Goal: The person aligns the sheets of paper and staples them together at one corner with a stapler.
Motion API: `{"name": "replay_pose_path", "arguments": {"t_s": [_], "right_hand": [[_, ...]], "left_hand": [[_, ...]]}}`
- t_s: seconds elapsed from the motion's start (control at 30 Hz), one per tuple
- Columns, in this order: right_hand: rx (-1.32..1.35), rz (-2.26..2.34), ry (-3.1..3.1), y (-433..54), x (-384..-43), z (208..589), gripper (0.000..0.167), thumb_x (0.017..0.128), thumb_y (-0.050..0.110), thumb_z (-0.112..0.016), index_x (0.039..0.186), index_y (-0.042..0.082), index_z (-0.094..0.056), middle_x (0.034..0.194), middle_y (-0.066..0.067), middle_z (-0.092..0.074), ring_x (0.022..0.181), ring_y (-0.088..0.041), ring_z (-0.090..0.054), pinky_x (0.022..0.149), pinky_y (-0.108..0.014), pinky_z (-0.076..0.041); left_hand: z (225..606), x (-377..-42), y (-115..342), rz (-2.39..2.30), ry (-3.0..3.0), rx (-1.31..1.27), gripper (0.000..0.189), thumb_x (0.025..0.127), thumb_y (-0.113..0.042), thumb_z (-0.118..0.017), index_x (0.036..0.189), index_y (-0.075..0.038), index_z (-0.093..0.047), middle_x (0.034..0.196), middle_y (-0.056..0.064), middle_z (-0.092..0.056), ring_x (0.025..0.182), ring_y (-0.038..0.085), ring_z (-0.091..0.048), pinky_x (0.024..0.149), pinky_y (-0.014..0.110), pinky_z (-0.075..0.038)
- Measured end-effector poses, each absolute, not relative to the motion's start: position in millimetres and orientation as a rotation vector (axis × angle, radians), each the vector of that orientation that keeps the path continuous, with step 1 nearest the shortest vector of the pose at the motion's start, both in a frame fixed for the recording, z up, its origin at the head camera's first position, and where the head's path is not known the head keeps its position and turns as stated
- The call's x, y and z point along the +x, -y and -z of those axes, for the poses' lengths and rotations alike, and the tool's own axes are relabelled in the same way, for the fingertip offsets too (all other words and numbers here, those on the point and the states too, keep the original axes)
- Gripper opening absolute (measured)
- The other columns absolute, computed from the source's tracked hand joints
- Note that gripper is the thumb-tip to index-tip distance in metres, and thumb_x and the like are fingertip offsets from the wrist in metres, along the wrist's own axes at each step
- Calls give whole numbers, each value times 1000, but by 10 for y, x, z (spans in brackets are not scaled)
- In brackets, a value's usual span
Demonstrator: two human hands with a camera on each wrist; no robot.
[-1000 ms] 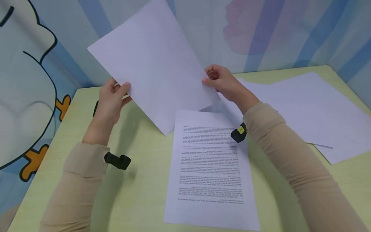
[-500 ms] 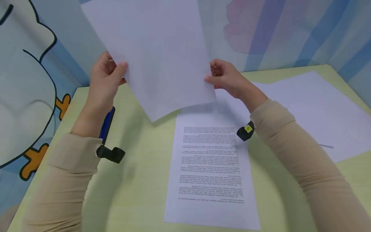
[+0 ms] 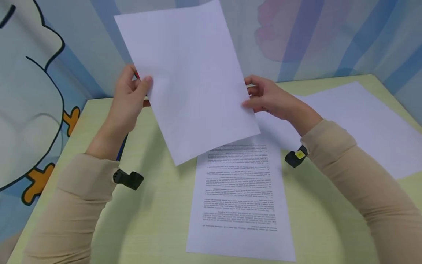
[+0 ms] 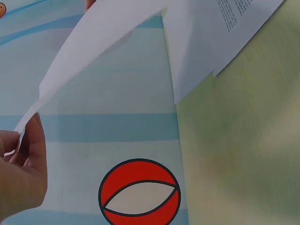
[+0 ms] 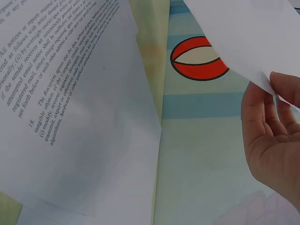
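Note:
A blank white sheet of paper (image 3: pixel 191 80) is held up above the table, tilted, its lower edge over the top of a printed page. My left hand (image 3: pixel 130 95) pinches its left edge between thumb and fingers. On the opposite edge, my right hand (image 3: pixel 268 95) pinches it the same way. Below lies the printed page (image 3: pixel 242 201), flat on the table, its text upside down in the head view. In the left wrist view the raised paper (image 4: pixel 93 42) shows nearly edge-on beside the left hand (image 4: pixel 26 168). The right wrist view shows the right hand (image 5: pixel 274 136) gripping the paper's edge.
More white sheets (image 3: pixel 356 128) lie overlapping at the right of the pale wooden table (image 3: pixel 158 220). A dark blue object (image 3: pixel 122 146) is mostly hidden behind the left forearm. A patterned wall (image 3: pixel 316 40) stands along the table's back edge.
The held sheet first rose and turned more upright, then came down and to the right with both hands. Its lower edge now covers the top of the printed page.

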State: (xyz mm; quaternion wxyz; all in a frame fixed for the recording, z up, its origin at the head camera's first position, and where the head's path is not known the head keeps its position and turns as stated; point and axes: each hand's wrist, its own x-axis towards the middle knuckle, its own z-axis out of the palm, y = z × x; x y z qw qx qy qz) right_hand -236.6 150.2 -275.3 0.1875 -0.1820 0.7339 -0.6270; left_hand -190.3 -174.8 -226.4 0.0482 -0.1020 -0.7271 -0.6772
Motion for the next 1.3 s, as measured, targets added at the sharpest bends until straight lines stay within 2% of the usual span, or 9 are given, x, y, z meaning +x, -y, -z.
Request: {"name": "replay_pose_path", "arguments": {"t_s": [0.3,0.5,0.77,0.97,1.1,1.3], "right_hand": [[-411,1794,-1957,-1571,-2340,2724,35,88,-2,-58,118,8,-44,104,-6,-62,89,-18,-59,70,-30,-51],[-396,1816,-1896,-1626,-2341,2694,33,90,-2,-55,119,8,-42,99,-5,-61,88,-15,-58,68,-30,-51],[-294,1792,-1944,-1660,-2347,2692,41,90,1,-57,127,11,-41,106,-4,-57,87,-14,-59,63,-26,-49],[-216,1759,-1995,-1692,-2340,2728,40,88,-1,-58,123,9,-42,100,-3,-56,84,-12,-60,65,-26,-50],[-161,1715,-2012,-1745,-2333,2767,47,88,0,-59,129,9,-38,104,-3,-53,86,-11,-58,68,-27,-51],[-83,1600,-2047,-1815,-2322,2847,60,87,-2,-58,139,9,-31,112,-8,-44,86,-11,-56,71,-26,-51]], "left_hand": [[2419,-1850,1701,2130,2452,-281,29,98,-21,-45,126,-14,-38,111,10,-59,92,18,-61,74,27,-52],[2521,-1793,1659,2168,2591,-310,40,100,-22,-41,138,-15,-30,118,10,-57,95,16,-62,80,29,-50],[2754,-1790,1583,2221,2751,-227,45,101,-22,-40,143,-13,-25,122,14,-54,93,17,-60,79,29,-48],[2946,-1735,1528,2319,2803,-193,41,101,-21,-40,139,-11,-29,113,10,-56,86,16,-60,76,29,-48],[3046,-1698,1507,2384,2804,-210,39,101,-19,-41,137,-9,-31,106,7,-58,83,15,-61,75,29,-50],[3179,-1639,1454,2432,2838,-190,37,101,-18,-41,136,-8,-32,104,7,-58,84,15,-61,75,30,-51]]}}
